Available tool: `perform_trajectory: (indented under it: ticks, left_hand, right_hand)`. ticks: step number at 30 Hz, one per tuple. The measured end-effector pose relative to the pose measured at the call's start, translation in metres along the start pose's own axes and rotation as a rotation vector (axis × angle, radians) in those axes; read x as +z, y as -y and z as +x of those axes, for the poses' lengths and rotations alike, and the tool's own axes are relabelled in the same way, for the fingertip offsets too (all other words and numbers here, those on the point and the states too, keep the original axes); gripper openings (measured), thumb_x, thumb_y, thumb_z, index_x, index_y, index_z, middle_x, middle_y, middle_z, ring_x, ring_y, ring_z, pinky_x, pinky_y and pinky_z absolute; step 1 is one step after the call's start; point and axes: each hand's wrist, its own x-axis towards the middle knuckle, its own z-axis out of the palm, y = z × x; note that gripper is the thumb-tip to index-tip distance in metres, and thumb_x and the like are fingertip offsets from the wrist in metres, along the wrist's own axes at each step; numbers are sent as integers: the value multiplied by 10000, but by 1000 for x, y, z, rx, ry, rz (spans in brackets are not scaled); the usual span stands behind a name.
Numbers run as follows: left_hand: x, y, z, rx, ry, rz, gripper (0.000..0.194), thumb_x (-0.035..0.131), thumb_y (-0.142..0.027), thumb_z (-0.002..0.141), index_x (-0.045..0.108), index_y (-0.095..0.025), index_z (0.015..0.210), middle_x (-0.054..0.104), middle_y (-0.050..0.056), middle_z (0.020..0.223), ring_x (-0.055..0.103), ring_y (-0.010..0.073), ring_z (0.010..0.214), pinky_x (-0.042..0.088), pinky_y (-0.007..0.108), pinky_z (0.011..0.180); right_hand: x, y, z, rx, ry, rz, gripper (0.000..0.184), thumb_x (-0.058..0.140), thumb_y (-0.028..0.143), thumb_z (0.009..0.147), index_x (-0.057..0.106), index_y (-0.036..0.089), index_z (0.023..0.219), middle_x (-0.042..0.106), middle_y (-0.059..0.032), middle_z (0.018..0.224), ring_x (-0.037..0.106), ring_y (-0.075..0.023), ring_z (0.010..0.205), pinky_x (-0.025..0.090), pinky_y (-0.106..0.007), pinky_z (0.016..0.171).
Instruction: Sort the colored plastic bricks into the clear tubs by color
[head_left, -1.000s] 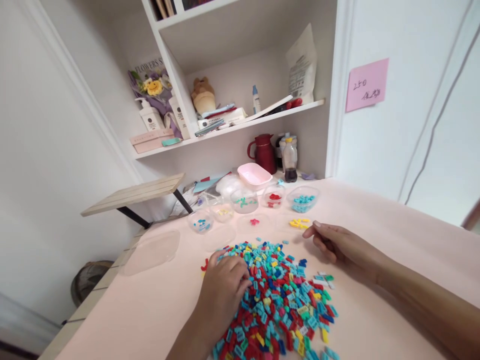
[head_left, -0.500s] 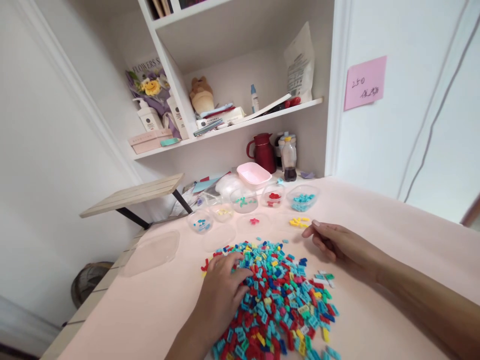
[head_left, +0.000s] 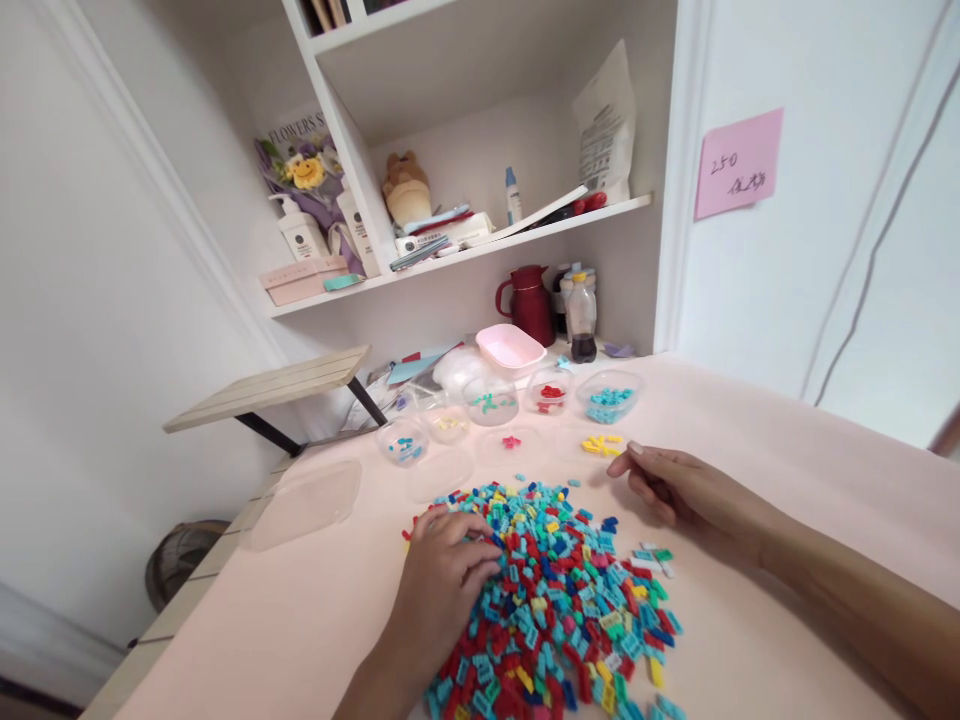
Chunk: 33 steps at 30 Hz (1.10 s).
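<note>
A heap of small toy building bricks (head_left: 555, 590) in red, blue, turquoise, green and yellow covers the middle of the pink tabletop. On the heap's left side lies my left hand (head_left: 444, 565), palm down, its fingers bent and apart among the bricks. No brick is visible in its grip. My right hand (head_left: 667, 485) rests right of the heap, thumb against the forefinger and the other fingers curled under. Whatever it may hold is hidden. Just beyond its fingertips lie several yellow bricks (head_left: 601, 445) on a clear lid.
Behind the heap stand clear tubs with turquoise bricks (head_left: 609, 403), red bricks (head_left: 551, 395), green bricks (head_left: 491, 402) and blue bricks (head_left: 403, 448). Pink bricks (head_left: 511, 442) lie on another lid. Farther back are a pink basin (head_left: 511, 348), a red jug (head_left: 531, 305) and a bottle (head_left: 582, 325).
My left hand's fingers have spread and shifted slightly over the bricks. My right hand has kept its place. The view has swayed a little.
</note>
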Motion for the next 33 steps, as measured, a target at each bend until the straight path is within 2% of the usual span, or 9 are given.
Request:
perform_trajectory:
  ticks: [4,10,13,16,18,23,26,29,33]
  left_hand:
    - [-4,4,2,-114,-76,-148,125,668,-247,790,748,-335,751,730,-22,931,645,199,922,381,496,1009]
    - [-15,4,1,-302,-194,-422,167,601,-287,814,723,-246,708,730,19,901,658,197,924,499,338,865]
    - [-20,-8,-5,-344,-135,-487,184,572,-313,834,690,-231,721,730,5,785,679,166,736,522,273,715]
    - [-17,-24,-12,-436,20,-640,195,526,-334,862,642,-224,750,721,-20,729,600,98,441,477,222,527]
    - [-11,-34,-15,-478,77,-718,181,504,-324,869,614,-220,770,723,-22,754,581,80,392,447,205,482]
    - [2,-41,-17,-548,14,-764,111,511,-266,845,605,-213,818,699,-30,722,585,81,407,443,202,484]
    - [3,-37,-17,-559,-49,-736,104,525,-241,835,625,-213,837,678,-29,682,647,115,553,491,227,608]
    - [2,-31,-19,-508,-96,-690,97,559,-218,814,643,-219,862,687,-6,750,678,157,753,514,271,739]
    - [7,-24,-22,-397,-150,-572,185,549,-126,790,652,-231,903,667,22,937,657,165,876,519,298,811]
  right_hand:
    - [1,1,0,-13,0,-18,434,521,593,835,641,176,851,425,30,518,303,-98,435,252,-263,445]
    - [1,1,-1,-1,-8,-9,423,522,574,845,650,171,832,423,29,529,306,-91,438,238,-258,441]
    - [0,0,-1,-8,-10,-18,414,540,567,836,655,170,833,444,23,532,311,-90,439,246,-260,442]
    - [0,0,-2,-20,8,-14,410,561,568,819,654,169,824,441,24,522,316,-95,439,247,-266,445]
    - [1,1,-3,-16,15,-9,411,561,571,816,653,171,823,434,27,513,311,-97,436,246,-269,447]
    - [1,2,-4,-10,17,-10,402,562,561,822,656,170,823,440,25,505,315,-95,436,246,-270,450]
    - [1,3,-5,-5,25,2,400,562,558,824,657,170,822,443,25,505,320,-93,435,257,-271,453]
    - [3,4,-5,-2,31,18,389,551,542,842,660,170,817,440,27,511,317,-89,435,253,-267,456]
    - [4,5,-6,1,33,23,387,542,533,854,664,168,810,438,26,510,312,-89,441,244,-264,461]
